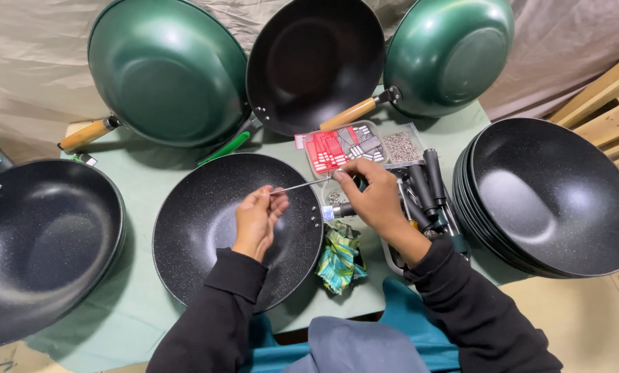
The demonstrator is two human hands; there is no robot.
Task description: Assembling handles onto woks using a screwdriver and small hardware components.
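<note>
Rod (301,185), thin metal, runs near-horizontal above speckled black pan (205,228) rim, pinched at its left end by left hand (257,217) and at its right by right hand (371,197), both fingertips closed.

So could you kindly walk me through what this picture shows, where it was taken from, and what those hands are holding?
There is no machine here: a person wears a camera on the head, so the single view looks down at their own two arms in black sleeves. The left hand and the right hand hold a thin metal rod between them, above a black speckled pan without a handle. This lies on a table with a pale green cloth. Around it are green pans with wooden handles, a stack of black pans, a tray of small red and grey parts, black handles and a crumpled green cloth.
</note>
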